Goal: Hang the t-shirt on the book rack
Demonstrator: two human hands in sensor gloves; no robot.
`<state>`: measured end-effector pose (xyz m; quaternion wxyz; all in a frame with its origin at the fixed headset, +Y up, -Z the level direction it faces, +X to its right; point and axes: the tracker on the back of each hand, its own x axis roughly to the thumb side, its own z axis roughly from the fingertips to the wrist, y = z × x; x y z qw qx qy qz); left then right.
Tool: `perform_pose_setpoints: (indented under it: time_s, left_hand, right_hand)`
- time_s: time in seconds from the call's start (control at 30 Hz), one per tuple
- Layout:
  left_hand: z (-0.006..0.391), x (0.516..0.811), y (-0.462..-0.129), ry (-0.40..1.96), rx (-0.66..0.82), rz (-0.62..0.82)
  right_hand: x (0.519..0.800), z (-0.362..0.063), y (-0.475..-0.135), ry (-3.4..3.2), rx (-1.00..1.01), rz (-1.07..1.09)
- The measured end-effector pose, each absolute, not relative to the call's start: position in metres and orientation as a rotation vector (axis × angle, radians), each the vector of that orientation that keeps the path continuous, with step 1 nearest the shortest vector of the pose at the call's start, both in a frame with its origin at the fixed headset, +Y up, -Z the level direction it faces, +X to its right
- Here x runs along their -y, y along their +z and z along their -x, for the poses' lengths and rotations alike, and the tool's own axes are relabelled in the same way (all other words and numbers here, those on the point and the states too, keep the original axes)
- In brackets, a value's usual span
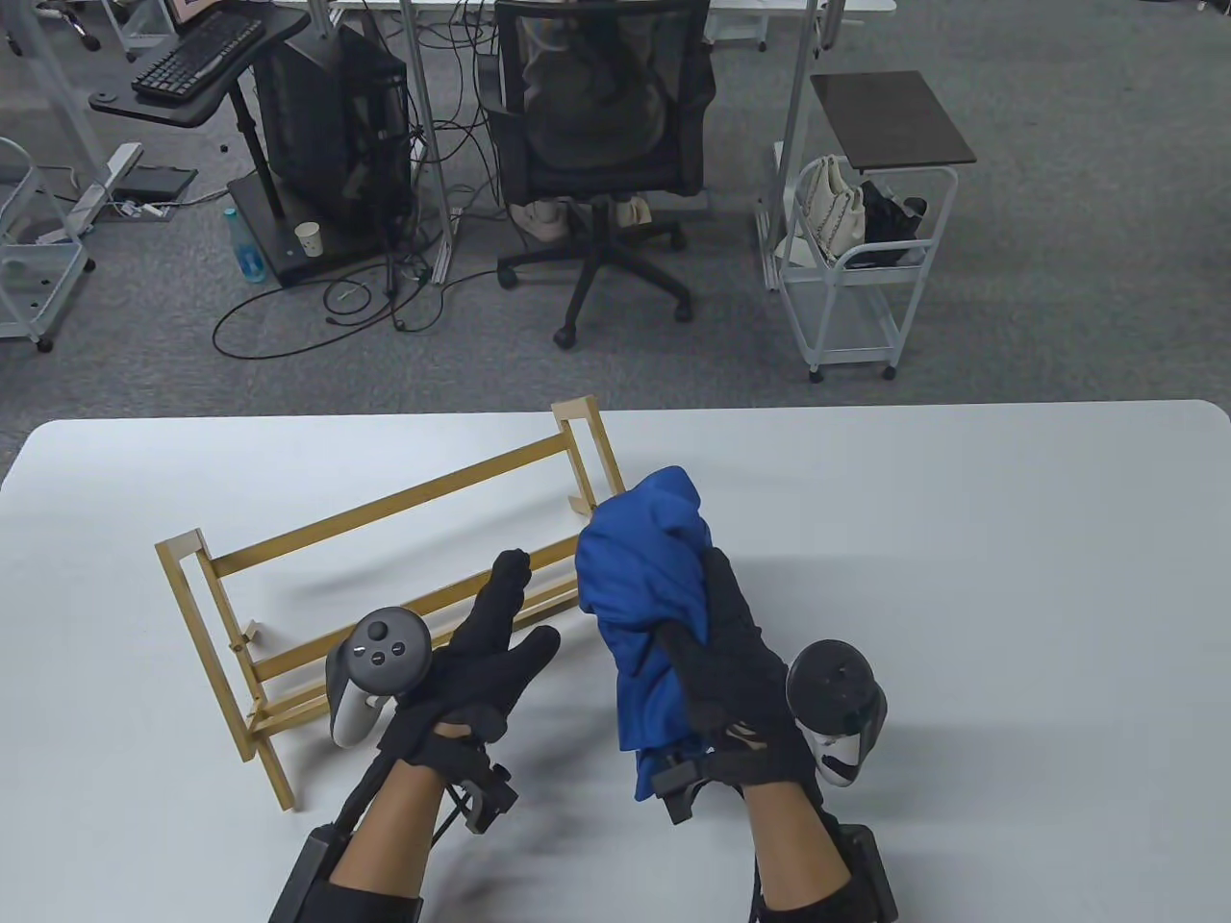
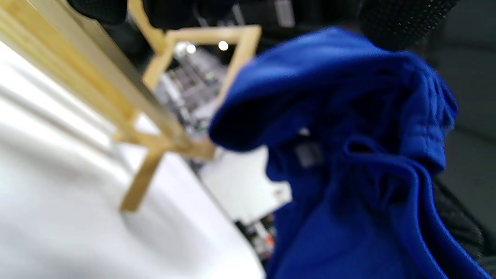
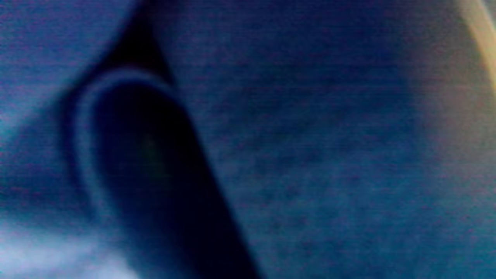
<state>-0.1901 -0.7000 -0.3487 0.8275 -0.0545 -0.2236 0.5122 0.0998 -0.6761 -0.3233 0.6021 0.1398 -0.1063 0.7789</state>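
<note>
A wooden book rack (image 1: 385,567) stands on the white table (image 1: 962,577), slanting from near left to far middle. My right hand (image 1: 731,663) grips a bunched blue t-shirt (image 1: 644,577) and holds it up just right of the rack's right end. My left hand (image 1: 490,635) is open, fingers stretched out over the rack's lower rails, beside the shirt and not holding it. The left wrist view shows the rack's end frame (image 2: 201,50) and the blue shirt (image 2: 348,155) close up. The right wrist view is filled with blurred blue cloth (image 3: 310,155).
Beyond the table's far edge stand an office chair (image 1: 596,144), a white trolley (image 1: 856,260) with bags, and a desk with a keyboard (image 1: 192,58). Cables lie on the grey carpet.
</note>
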Motion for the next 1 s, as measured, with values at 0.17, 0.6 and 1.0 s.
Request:
perform_pose_setpoints:
  time_s: [0.17,0.6,1.0]
  left_hand:
    - [0.182,0.708,-0.349,1.162,0.526,0.168]
    - [0.155,0.736,-0.346,1.417,0.695,0.414]
    - [0.147,0.746,-0.343,1.475,0.717,0.449]
  right_hand:
    - [0.683,-0.086,-0.32,1.811,0.259,-0.382]
    - [0.71,-0.077,-0.321,1.735,0.191,-0.451]
    - [0.721,-0.058,-0.316,1.736,0.098,-0.587]
